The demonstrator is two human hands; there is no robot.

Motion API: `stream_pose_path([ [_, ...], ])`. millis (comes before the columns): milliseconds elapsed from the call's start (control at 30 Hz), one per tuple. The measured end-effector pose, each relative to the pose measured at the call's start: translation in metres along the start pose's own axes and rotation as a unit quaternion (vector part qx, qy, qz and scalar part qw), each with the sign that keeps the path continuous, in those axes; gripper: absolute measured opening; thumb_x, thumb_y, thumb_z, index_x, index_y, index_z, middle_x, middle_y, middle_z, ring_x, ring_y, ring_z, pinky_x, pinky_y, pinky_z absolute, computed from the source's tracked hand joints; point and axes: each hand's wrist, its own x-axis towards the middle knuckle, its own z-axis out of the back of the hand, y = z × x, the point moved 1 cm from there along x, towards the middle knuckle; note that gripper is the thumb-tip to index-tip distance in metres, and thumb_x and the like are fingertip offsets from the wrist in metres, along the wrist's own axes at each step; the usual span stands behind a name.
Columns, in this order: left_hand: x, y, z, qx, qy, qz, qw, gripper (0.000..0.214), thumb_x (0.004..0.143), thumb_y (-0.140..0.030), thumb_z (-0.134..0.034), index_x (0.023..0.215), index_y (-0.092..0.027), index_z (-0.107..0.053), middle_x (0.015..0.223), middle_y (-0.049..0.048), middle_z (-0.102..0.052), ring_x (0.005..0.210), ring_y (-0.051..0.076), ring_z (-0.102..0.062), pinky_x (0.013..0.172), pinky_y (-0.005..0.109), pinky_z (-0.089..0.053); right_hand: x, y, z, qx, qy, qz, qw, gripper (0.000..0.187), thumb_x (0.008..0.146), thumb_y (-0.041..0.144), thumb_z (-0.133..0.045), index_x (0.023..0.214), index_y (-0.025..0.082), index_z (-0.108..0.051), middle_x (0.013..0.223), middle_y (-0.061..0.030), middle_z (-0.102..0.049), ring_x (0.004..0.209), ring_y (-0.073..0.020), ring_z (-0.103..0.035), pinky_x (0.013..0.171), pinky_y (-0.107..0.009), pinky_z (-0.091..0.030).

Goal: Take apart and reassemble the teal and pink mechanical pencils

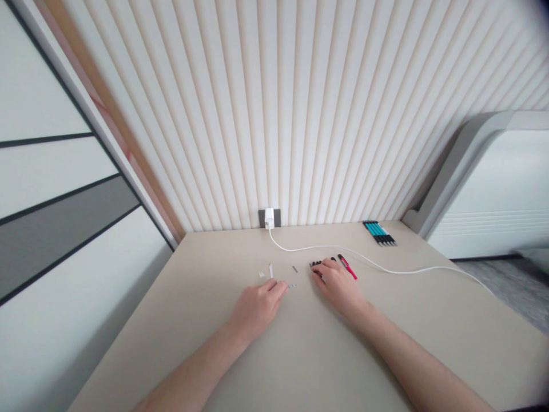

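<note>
On the table, right fingers touch black-ended pens.

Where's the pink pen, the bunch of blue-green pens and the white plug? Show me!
Pink pen (pixel 349 269): head view, on its pink barrel.
Blue-green pens (pixel 379 233): head view, on the middle of the row.
White plug (pixel 269 217): head view, on the front of its body.

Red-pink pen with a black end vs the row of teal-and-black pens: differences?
Colour: the red-pink pen is mostly red-pink; the teal-and-black pens have teal middles.
Count: the red-pink pen is single; the teal-and-black pens lie several abreast.
Place: the red-pink pen is on the near side of the white cable; the teal-and-black pens are beyond it.
Shared: black parts, lying on the beige table.
</note>
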Motion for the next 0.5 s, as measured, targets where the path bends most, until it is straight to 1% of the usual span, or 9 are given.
stream_pose_path([
  [100, -0.0002, -0.0004, -0.0020, -0.001, -0.010, -0.001, 1.000, 0.024, 0.102, -0.031, -0.035, 0.099, -0.024, -0.058, 0.084, -0.0005, -0.067, 0.070, 0.016, -0.067, 0.055, 0.023, -0.042, 0.0001, 0.0002, 0.0007, -0.030, 0.024, -0.023, 0.999, 0.027, 0.095, 0.027, -0.048, 0.108, 0.020, -0.070, 0.103, -0.0090, -0.068, 0.098, -0.0207, -0.062, 0.085, -0.029, -0.043],
  [233, -0.0005, -0.0001, -0.0024, 0.002, -0.011, -0.003, 1.000, 0.024, 0.102, -0.031, -0.036, 0.099, -0.024, -0.059, 0.083, -0.0006, -0.067, 0.069, 0.016, -0.067, 0.055, 0.023, -0.042, 0.0004, 0.0008, 0.0001, -0.036, 0.036, -0.035, 0.998, 0.027, 0.095, 0.028, -0.049, 0.112, 0.021, -0.069, 0.108, -0.0090, -0.067, 0.102, -0.0207, -0.061, 0.088, -0.030, -0.041],
  [367, -0.0004, 0.0002, -0.0020, -0.001, -0.009, -0.004, 1.000, 0.025, 0.102, -0.030, -0.036, 0.100, -0.024, -0.060, 0.083, -0.0001, -0.068, 0.069, 0.015, -0.067, 0.054, 0.023, -0.042, 0.0007, -0.0022, -0.0016, -0.038, 0.019, -0.033, 0.999, 0.025, 0.092, 0.028, -0.054, 0.110, 0.021, -0.069, 0.104, -0.0096, -0.068, 0.099, -0.0223, -0.062, 0.083, -0.031, -0.043],
  [500, -0.0001, 0.0001, -0.0015, -0.004, -0.005, -0.002, 1.000, 0.026, 0.102, -0.030, -0.036, 0.102, -0.025, -0.060, 0.084, 0.0004, -0.068, 0.069, 0.015, -0.068, 0.055, 0.023, -0.043, 0.0005, -0.0062, -0.0036, -0.043, -0.007, -0.021, 0.999, 0.020, 0.092, 0.027, -0.056, 0.102, 0.020, -0.071, 0.099, -0.0105, -0.068, 0.093, -0.0238, -0.063, 0.078, -0.033, -0.045],
])
